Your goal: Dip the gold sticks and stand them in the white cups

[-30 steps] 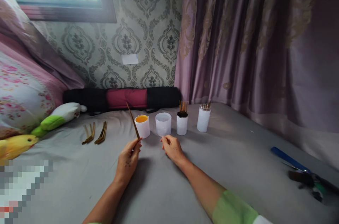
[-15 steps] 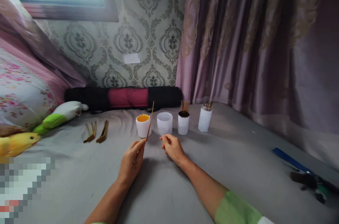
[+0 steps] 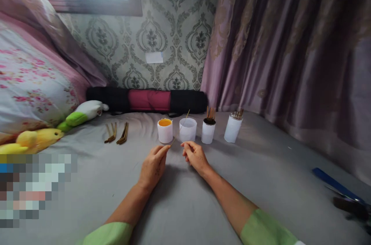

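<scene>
My left hand (image 3: 153, 165) pinches the lower end of a thin brown stick (image 3: 181, 126), which slants up and to the right across an empty white cup (image 3: 188, 129). Close beside it, my right hand (image 3: 195, 156) rests on the grey sheet (image 3: 179, 206) with its fingers curled in a pinch; nothing shows in them. Just beyond the hands stand a white cup with an orange inside (image 3: 165, 130), the empty cup, a dark-rimmed cup holding sticks (image 3: 208, 128) and another white cup with sticks (image 3: 233, 128).
Two small bundles of sticks (image 3: 117, 135) lie on the sheet to the left. A yellow and green plush toy (image 3: 46, 135) and floral bedding sit further left. A black and pink roll (image 3: 147, 100) lies along the wall. A blue tool (image 3: 336, 186) lies at right below purple curtains.
The stick in my left hand has swung from leaning left to leaning right, over the empty cup. The view has shifted left. My right hand has stayed beside the left.
</scene>
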Tool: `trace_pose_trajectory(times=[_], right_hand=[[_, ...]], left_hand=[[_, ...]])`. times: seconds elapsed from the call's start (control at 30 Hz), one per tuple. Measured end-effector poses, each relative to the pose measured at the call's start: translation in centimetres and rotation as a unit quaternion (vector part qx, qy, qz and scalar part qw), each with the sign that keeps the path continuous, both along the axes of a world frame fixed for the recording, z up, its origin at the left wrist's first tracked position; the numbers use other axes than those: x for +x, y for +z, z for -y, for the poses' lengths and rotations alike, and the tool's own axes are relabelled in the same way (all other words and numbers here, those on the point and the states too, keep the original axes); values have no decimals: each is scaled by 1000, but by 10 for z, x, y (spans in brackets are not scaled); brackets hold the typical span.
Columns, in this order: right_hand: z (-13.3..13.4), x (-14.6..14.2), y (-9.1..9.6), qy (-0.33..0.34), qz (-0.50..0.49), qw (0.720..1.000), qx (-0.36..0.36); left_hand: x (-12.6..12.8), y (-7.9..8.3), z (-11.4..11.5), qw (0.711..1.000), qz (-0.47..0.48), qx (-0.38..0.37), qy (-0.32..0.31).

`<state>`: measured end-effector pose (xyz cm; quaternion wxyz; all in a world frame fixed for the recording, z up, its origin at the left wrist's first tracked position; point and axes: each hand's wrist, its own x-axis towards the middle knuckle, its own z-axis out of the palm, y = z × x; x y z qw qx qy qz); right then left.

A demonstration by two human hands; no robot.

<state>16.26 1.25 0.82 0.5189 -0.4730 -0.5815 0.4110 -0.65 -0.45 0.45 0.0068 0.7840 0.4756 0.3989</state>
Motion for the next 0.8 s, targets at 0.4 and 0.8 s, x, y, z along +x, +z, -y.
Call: trace_pose_trajectory(times=[0.4,0.8], right_hand=[[1,-4,4,48,-88,995,-24],[6,-4,13,48,-145,985,-77]], left_hand=[[1,4,2,996,-82,19,-8],[4,7,3,991,-131,17,-16]])
